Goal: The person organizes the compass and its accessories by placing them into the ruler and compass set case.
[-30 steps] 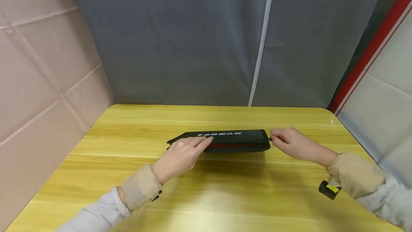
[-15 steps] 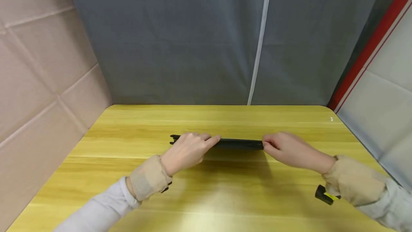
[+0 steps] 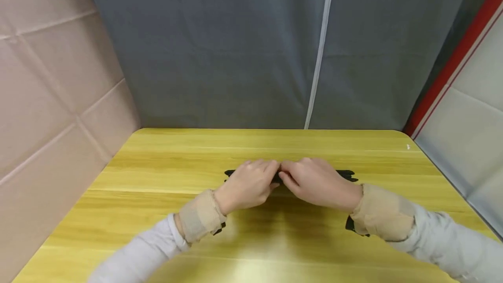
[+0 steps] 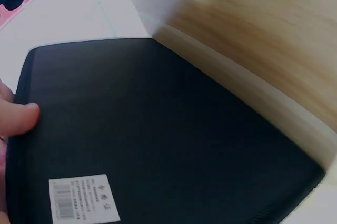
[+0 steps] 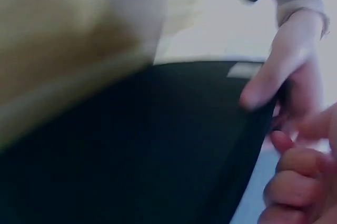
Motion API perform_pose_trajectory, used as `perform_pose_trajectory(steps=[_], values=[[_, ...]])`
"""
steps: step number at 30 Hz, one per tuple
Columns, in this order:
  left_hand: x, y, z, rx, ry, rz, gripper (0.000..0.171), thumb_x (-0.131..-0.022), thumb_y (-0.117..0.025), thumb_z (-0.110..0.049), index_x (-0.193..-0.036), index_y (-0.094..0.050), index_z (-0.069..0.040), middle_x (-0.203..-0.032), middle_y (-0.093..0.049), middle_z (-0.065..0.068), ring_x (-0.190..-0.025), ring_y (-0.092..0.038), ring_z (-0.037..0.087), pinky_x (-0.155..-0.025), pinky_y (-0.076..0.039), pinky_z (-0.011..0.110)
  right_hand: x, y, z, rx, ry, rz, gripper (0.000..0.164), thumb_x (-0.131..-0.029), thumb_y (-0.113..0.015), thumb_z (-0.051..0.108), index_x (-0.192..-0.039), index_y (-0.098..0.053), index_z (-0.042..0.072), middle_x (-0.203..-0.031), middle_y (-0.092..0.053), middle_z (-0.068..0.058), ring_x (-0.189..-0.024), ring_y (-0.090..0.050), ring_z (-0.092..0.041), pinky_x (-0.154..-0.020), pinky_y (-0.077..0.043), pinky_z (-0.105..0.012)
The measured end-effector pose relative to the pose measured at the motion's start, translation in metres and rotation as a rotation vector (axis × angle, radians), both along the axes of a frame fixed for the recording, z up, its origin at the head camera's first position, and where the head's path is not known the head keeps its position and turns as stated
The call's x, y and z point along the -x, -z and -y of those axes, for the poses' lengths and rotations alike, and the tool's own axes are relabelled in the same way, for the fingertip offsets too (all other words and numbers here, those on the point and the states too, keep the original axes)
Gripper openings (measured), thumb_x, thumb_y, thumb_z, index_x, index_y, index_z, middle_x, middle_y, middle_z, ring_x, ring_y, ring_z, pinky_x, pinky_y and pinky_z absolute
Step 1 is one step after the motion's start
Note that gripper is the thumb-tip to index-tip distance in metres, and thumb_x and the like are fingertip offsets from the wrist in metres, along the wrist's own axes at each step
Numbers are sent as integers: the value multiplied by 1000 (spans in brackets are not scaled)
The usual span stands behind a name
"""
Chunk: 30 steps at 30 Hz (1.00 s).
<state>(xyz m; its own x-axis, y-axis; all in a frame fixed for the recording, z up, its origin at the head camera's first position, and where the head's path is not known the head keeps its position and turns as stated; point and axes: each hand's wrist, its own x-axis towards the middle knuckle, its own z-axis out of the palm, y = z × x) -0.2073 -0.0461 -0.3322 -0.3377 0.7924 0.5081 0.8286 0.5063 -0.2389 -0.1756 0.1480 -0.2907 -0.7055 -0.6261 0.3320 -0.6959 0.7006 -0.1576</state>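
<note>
A flat black zip case [image 3: 346, 175] stands on edge on the table, mostly covered by the hands in the head view. My left hand [image 3: 249, 184] grips its upper edge, with the thumb [image 4: 21, 118] on the broad face in the left wrist view. A white barcode label [image 4: 84, 199] is stuck on that face. Close against the left hand, my right hand [image 3: 318, 182] has curled fingers at the same edge. It pinches what seems to be the zipper pull [image 5: 276, 128], a small dark bit largely hidden by fingers and blur.
The yellow wood-grain table [image 3: 177, 152] extends around the case. Behind it hangs a grey curtain [image 3: 220, 56]. A pinkish wall covering [image 3: 47, 99] stands at the left, and a white panel with a red border [image 3: 456, 73] at the right.
My right hand has travelled left along the case's edge from its right end to the left hand. The case has tilted upright, hiding its printed face, and shifted slightly right.
</note>
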Motion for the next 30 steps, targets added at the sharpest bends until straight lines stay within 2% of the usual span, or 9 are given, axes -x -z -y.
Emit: perform_pose_trajectory(steps=[3,6,10,15,21,24,25,27,30], values=[[3,2,3,-57,47,63,24,-85,-72,-16,-90,-50,-8,-75,-53,0,-59,-51,11,-51,-45,23,7,5,-22,-30,-97,-187,25,-81,-77,22,-81,-54,14,-72,-44,5,-56,-37,-7,-52,-34,-23],[6,4,5,-55,77,57,24,-84,-74,-19,-88,-51,-10,-78,-53,-1,-60,-50,9,-51,-44,21,14,13,-45,-67,-184,-316,43,-67,-88,28,-89,-54,12,-87,-48,0,-68,-43,-12,-58,-38,-30],[7,4,8,-72,76,10,27,-82,-76,-26,-85,-54,-11,-81,-53,-1,-61,-50,10,-52,-45,21,17,26,-59,-63,-242,-349,47,-64,-89,19,-96,-55,9,-89,-54,-1,-69,-52,-12,-58,-47,-29],[3,1,9,-129,0,-59,29,-82,-76,-36,-79,-62,-11,-85,-59,2,-67,-57,15,-55,-49,27,16,35,-58,-6,-225,-319,43,-67,-86,6,-96,-55,6,-82,-55,-1,-66,-52,-9,-57,-49,-25],[-5,-7,4,-255,-86,207,11,-87,-71,-20,-82,-66,-13,-90,-62,1,-80,-60,18,-67,-52,33,15,35,-55,4,-229,-343,47,-65,-86,1,-102,-57,2,-85,-55,-4,-68,-54,-12,-59,-50,-26],[-3,-12,4,-307,-110,222,8,-86,-71,-12,-80,-65,-12,-89,-63,1,-80,-59,20,-68,-51,33,17,36,-55,-7,-236,-391,50,-64,-86,0,-106,-60,-1,-86,-55,-5,-68,-54,-14,-58,-51,-28],[-1,-14,5,-314,-117,204,8,-85,-70,-11,-79,-64,-11,-89,-63,2,-80,-59,21,-68,-51,33,18,36,-56,-9,-237,-404,49,-64,-86,-1,-106,-60,-2,-86,-55,-6,-67,-54,-14,-57,-50,-29],[1,-16,9,-325,-131,172,7,-83,-68,-8,-78,-63,-10,-88,-63,4,-79,-58,22,-68,-51,34,20,36,-60,-9,-232,-424,32,-80,-78,7,-105,-61,-1,-85,-54,-6,-65,-52,-14,-55,-48,-29],[4,-19,19,-347,-165,172,7,-81,-66,-4,-79,-61,-8,-89,-63,6,-81,-57,25,-71,-51,37,22,36,-70,4,-219,-428,27,-98,-50,24,-104,-60,-1,-85,-54,-6,-63,-52,-15,-52,-46,-29]])
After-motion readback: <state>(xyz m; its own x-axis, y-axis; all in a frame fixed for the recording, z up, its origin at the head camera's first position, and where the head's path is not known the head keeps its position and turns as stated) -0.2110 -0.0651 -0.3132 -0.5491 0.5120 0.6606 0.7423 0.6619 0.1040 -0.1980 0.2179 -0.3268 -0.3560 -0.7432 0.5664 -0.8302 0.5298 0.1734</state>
